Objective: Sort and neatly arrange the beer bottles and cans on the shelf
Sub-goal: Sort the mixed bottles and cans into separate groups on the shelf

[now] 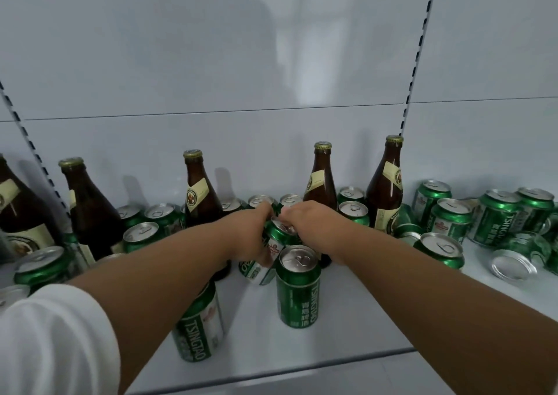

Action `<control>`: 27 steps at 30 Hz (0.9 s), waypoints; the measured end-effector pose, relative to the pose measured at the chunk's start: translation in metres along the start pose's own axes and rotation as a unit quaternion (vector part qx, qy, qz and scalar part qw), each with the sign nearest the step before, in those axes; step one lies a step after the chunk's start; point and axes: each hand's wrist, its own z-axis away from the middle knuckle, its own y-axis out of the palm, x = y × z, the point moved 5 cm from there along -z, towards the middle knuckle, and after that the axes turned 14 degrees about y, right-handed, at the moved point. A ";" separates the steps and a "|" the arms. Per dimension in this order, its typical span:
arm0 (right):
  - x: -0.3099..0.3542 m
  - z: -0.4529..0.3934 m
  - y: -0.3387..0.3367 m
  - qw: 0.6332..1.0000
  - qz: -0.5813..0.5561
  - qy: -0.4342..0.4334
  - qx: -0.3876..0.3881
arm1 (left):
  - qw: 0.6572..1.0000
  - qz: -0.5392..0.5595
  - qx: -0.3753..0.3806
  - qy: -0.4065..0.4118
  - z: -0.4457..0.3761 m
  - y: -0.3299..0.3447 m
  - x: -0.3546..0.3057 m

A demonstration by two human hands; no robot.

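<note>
Head view: you've got a tilted green can (273, 245) between both hands, mid-shelf.

That can leans toward you, just behind an upright can (298, 286) at the front. Your left hand (252, 234) wraps its side, thumb low on the label; your right hand (305, 224) curls its fingers over the rim. Expect thin, slick aluminium that likely dents if squeezed, so hold the body mid-height, not the lid. Right beside your knuckles stand brown glass bottles (321, 183), probably heavier, top-heavy and breakable: take those by the body, not the neck. More cans crowd the white shelf (347, 319), some lying on their sides at far right (513, 263), ready to roll.
</note>
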 end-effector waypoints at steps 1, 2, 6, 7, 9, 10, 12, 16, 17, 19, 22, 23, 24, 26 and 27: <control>0.002 0.002 -0.001 1.000 -0.009 0.001 -0.007 | 1.000 -0.002 0.000 0.005 0.000 0.000 0.000; 0.004 0.003 -0.002 1.000 0.006 -0.005 -0.017 | 1.000 -0.005 0.000 0.012 0.000 0.000 0.001; 0.010 0.014 0.002 0.997 -0.083 -0.002 0.006 | 1.000 0.013 0.013 0.025 0.000 0.000 0.008; 0.011 0.018 0.000 0.992 -0.123 -0.001 -0.007 | 0.999 0.024 0.019 0.022 0.000 0.001 0.011; 0.006 0.022 -0.004 0.984 -0.173 0.037 -0.027 | 0.999 0.047 0.025 0.012 0.000 0.000 0.016; 0.004 0.023 -0.005 0.984 -0.169 0.050 -0.038 | 0.998 0.052 0.023 0.007 0.000 0.000 0.018; -0.004 0.025 -0.007 0.982 -0.162 0.068 -0.071 | 0.999 0.042 0.015 0.000 0.000 -0.002 0.019; -0.027 0.036 -0.005 0.951 -0.263 0.125 -0.102 | 1.000 0.001 -0.013 -0.002 0.002 -0.002 0.015; -0.031 0.041 -0.003 0.946 -0.275 0.135 -0.108 | 1.000 -0.007 -0.018 0.009 0.002 -0.001 0.014; -0.038 0.050 -0.001 0.939 -0.279 0.153 -0.128 | 0.999 -0.029 -0.012 0.039 0.001 0.000 0.011; -0.050 0.063 0.001 0.931 -0.279 0.170 -0.163 | 0.994 -0.072 0.005 0.079 0.001 -0.003 0.006; -0.053 0.067 0.002 0.928 -0.282 0.173 -0.173 | 0.991 -0.093 -0.008 0.094 0.001 -0.008 0.002; -0.056 0.071 0.002 0.923 -0.289 0.177 -0.181 | 0.987 -0.116 -0.033 0.110 0.002 -0.014 -0.003; -0.062 0.080 0.003 0.917 -0.292 0.185 -0.199 | 0.976 -0.136 -0.091 0.146 0.006 -0.026 -0.017; -0.065 0.085 0.003 0.915 -0.287 0.190 -0.210 | 0.972 -0.124 -0.114 0.166 0.008 -0.031 -0.025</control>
